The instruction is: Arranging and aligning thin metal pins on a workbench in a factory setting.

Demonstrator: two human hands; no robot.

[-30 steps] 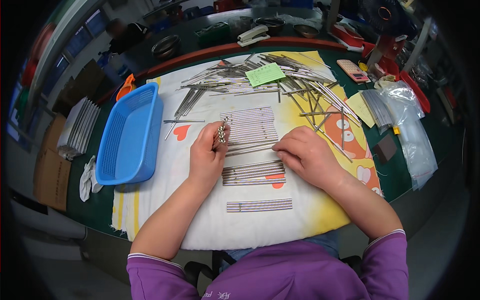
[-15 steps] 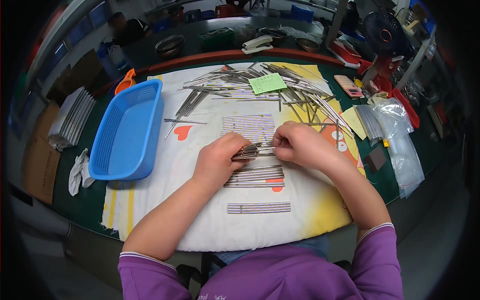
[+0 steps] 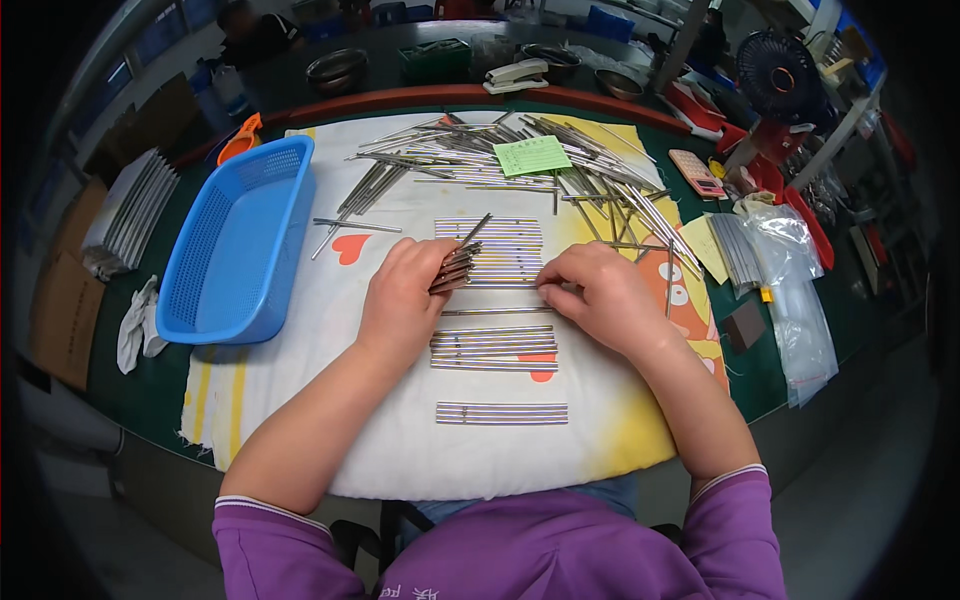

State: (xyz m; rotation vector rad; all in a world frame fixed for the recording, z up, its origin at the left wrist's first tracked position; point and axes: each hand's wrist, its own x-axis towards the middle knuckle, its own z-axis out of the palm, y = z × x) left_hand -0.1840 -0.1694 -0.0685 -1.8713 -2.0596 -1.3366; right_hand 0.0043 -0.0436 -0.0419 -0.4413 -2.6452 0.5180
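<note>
My left hand (image 3: 400, 290) is closed round a bundle of thin metal rods (image 3: 457, 268), their ends pointing toward the right and one sticking up at a slant. Under and beside it, a row of metal rods (image 3: 505, 255) lies side by side on the white cloth. At that row's lower right corner is my right hand (image 3: 595, 295), thumb and forefinger drawn together by the rod ends; whether they grip one is hidden. A single rod (image 3: 497, 311) lies just below the row. Nearer to me are a second group (image 3: 495, 348) and a smaller third group (image 3: 502, 413).
A loose pile of rods (image 3: 400, 165) with a green paper slip (image 3: 532, 155) covers the cloth's far side. On the left stands a blue plastic basket (image 3: 225, 270). A pink calculator (image 3: 697, 173), plastic bags (image 3: 800, 320) and a fan (image 3: 778, 75) are at the right.
My left hand has moved left with its bundle, away from my right hand, uncovering more of the upper row and the single rod below it. The whole view has shifted slightly.
</note>
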